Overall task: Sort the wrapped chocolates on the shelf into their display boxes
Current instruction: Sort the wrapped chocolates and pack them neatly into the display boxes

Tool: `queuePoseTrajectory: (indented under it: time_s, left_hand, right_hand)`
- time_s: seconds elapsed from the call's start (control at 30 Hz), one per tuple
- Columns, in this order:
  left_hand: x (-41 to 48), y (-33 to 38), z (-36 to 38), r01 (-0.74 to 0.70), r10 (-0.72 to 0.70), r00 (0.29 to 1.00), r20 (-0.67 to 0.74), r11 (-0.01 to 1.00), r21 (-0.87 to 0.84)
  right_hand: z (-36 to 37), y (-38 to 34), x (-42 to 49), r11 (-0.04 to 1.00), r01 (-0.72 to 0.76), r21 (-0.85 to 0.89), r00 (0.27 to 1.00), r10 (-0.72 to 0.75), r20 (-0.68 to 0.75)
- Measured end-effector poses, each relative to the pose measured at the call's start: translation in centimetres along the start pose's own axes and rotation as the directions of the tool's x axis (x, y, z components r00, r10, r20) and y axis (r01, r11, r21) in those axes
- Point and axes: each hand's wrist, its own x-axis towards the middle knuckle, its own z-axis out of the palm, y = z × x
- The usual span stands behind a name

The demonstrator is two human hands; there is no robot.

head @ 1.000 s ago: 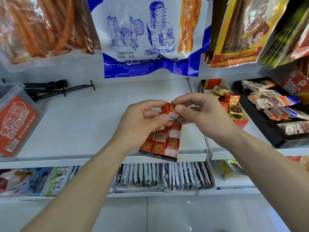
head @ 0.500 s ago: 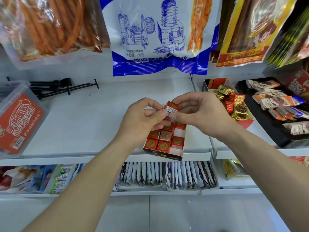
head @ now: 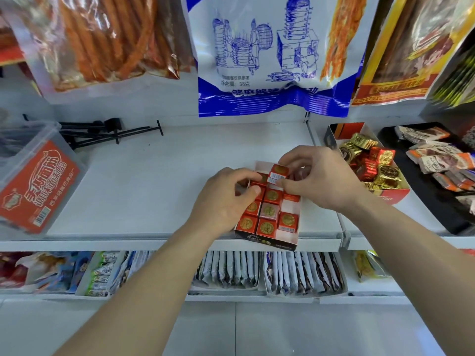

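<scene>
A small display box (head: 288, 240) stands at the shelf's front edge, holding several red square chocolates (head: 267, 227) with gold medallions. My right hand (head: 318, 181) pinches one red chocolate (head: 278, 173) over the box's far end. My left hand (head: 228, 199) rests over the box's left side, its thumb and fingers curled on a red chocolate in the left column. A second, larger red box (head: 393, 196) to the right holds mixed gold and red wrapped chocolates (head: 372, 163).
A black tray (head: 442, 217) of wrapped bars lies at the far right. A clear tub with a red label (head: 33, 186) stands at the left, black hooks (head: 108, 132) behind it. Snack bags (head: 272, 55) hang overhead. Packets fill the shelf below.
Both hands have come down toward the box. The red chocolate, held between both hands before, is now held by my right hand alone, and my left hand has dropped onto the box's left column.
</scene>
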Motion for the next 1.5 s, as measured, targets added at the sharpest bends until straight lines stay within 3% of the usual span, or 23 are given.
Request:
queuePoseTrajectory:
  time_s: [0.4, 0.63, 0.8, 0.97, 1.1, 1.17, 1.33, 1.5]
  left_hand:
    - [0.0, -0.3, -0.4, -0.009, 0.010, 0.999, 0.036, 0.999, -0.044]
    - [0.1, -0.6, -0.3, 0.025, -0.020, 0.998, 0.051, 0.995, -0.098]
    - [0.2, -0.5, -0.3, 0.026, -0.022, 0.999, 0.041, 0.995, -0.097]
    - [0.5, 0.2, 0.2, -0.035, 0.052, 0.993, -0.108, 0.987, 0.154]
    - [0.9, 1.8, 0.6, -0.151, 0.174, 0.981, -0.084, 0.963, 0.222]
    - [1.1, 2.7, 0.8, -0.145, 0.156, 0.987, -0.033, 0.967, 0.209]
    - [1.5, 3.8, 1.2, -0.099, 0.069, 0.990, 0.124, 0.963, 0.250]
    - [2.3, 3.7, 1.7, -0.111, 0.083, 0.992, 0.091, 0.922, 0.372]
  right_hand:
    - [0.0, 0.0, 0.8, 0.982, 0.080, -0.170, 0.994, -0.065, 0.091]
    - [-0.4, 0.2, 0.8, 0.993, 0.072, -0.089, 0.975, -0.051, 0.214]
    - [-0.1, 0.4, 0.6, 0.994, 0.068, -0.090, 0.978, -0.049, 0.201]
    - [0.2, 0.6, 0.4, 0.997, 0.064, -0.037, 0.993, -0.059, 0.106]
    - [-0.7, 1.0, 0.2, 0.993, 0.081, -0.086, 0.992, -0.089, -0.086]
    - [-1.0, 1.4, -0.2, 0.984, 0.096, -0.152, 0.992, -0.107, -0.067]
    - [-1.4, 2.0, -1.0, 0.957, 0.158, -0.245, 0.982, -0.125, 0.143]
    - [-2.1, 2.4, -1.3, 0.986, 0.096, -0.138, 0.995, -0.096, 0.009]
